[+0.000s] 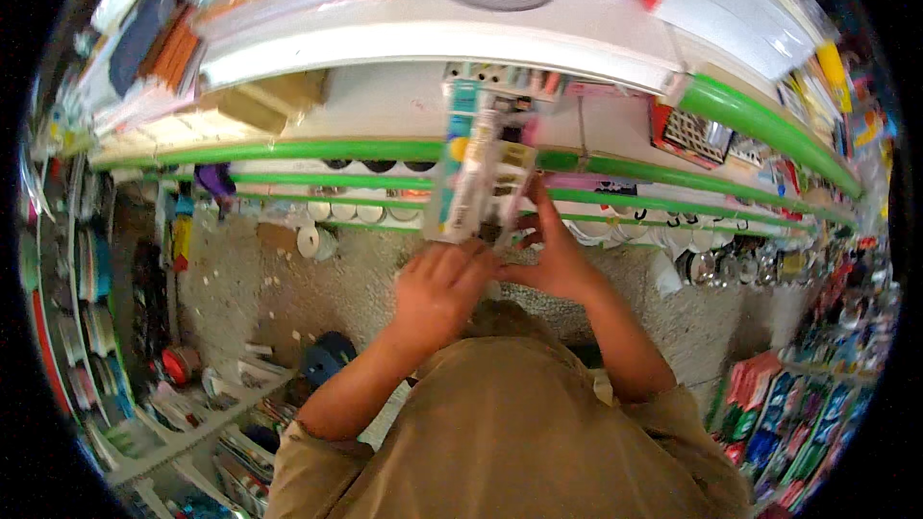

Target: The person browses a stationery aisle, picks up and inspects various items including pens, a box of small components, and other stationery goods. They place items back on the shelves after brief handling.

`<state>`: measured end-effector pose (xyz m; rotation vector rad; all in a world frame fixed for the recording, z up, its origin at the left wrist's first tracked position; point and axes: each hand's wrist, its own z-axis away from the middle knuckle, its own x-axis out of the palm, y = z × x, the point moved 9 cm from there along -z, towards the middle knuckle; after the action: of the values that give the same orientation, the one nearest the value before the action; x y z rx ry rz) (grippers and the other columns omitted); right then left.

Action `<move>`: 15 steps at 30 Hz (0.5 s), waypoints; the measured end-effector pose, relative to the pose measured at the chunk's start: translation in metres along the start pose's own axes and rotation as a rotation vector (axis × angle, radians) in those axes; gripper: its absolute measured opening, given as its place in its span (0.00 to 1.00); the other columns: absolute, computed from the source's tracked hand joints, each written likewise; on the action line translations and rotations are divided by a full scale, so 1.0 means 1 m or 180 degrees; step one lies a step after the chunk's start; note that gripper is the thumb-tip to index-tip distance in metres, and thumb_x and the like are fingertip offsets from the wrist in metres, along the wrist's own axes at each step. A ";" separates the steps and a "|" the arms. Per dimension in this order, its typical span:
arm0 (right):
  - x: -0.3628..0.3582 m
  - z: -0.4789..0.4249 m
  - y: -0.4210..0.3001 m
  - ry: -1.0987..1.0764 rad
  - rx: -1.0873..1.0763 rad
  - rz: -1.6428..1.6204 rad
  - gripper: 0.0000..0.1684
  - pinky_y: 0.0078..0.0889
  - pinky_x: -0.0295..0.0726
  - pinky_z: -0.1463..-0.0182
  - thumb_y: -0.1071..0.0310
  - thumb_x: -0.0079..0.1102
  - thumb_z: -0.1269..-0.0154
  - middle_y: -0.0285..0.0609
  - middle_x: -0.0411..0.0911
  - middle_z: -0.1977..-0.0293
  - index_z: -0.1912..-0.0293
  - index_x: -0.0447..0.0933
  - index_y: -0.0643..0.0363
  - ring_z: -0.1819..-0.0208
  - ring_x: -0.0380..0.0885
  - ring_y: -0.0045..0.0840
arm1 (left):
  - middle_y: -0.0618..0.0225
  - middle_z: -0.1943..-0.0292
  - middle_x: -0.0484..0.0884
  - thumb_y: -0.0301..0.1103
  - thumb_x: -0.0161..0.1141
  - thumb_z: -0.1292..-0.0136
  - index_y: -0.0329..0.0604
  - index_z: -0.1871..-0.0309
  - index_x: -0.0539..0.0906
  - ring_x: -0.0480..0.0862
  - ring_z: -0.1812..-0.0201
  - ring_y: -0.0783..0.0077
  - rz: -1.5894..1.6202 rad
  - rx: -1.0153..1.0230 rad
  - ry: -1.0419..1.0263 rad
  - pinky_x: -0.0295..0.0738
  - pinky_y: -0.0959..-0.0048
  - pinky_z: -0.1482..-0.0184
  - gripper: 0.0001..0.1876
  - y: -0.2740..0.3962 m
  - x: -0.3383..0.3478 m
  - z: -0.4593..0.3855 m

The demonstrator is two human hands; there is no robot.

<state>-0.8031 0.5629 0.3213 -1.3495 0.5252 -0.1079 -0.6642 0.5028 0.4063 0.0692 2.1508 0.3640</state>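
Observation:
A long, flat packaged item (461, 166), in clear plastic with a teal, yellow and white face, extends over the green-edged shelf. My left hand (443, 285) grips its near end. My right hand (551, 252) is beside the pack's right side, thumb and fingers spread; whether its index finger touches the pack cannot be told. Beyond the far end of the pack, small boxes with dark round spots (497, 77) stand on the shelf under the white upper shelf. The pack and both hands are slightly blurred, and the item inside is hard to make out.
The white shelf edge (433, 40) crosses above, and a green shelf rail (324, 151) runs below it. A cardboard box (267, 104) lies left, a black-and-red box (692, 133) right. White rolls (315, 241) sit lower down. Racks of packaged goods (786, 418) stand at the lower right.

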 end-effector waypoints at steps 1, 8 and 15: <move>-0.001 0.002 0.008 0.0003 0.0140 0.0221 0.72 0.37 0.79 0.42 0.56 0.84 0.56 0.51 0.61 0.30 0.24 0.42 0.59 0.40 0.75 0.34 | 0.70 0.54 0.81 0.34 0.62 0.48 0.50 0.56 0.82 0.82 0.61 0.68 0.0022 0.0063 -0.0145 0.79 0.71 0.64 0.14 0.007 0.007 0.004; -0.036 0.022 0.036 0.0429 0.0102 0.0451 0.59 0.43 0.74 0.36 0.65 0.81 0.56 0.49 0.69 0.38 0.31 0.50 0.59 0.38 0.72 0.36 | 0.66 0.55 0.81 0.35 0.62 0.46 0.46 0.63 0.78 0.82 0.64 0.68 0.0836 0.0376 0.0307 0.79 0.71 0.64 0.09 0.008 0.001 -0.014; -0.071 0.055 0.044 0.0795 0.0619 0.0360 0.61 0.42 0.66 0.31 0.73 0.76 0.55 0.46 0.63 0.34 0.27 0.47 0.59 0.33 0.66 0.34 | 0.49 0.50 0.79 0.38 0.74 0.49 0.35 0.44 0.72 0.81 0.53 0.45 0.0764 -0.1177 0.2139 0.78 0.55 0.51 0.32 -0.205 -0.017 -0.104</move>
<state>-0.8523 0.6489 0.3074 -1.1199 0.7800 -0.2310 -0.7212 0.2793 0.4169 -0.0100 2.6949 1.0382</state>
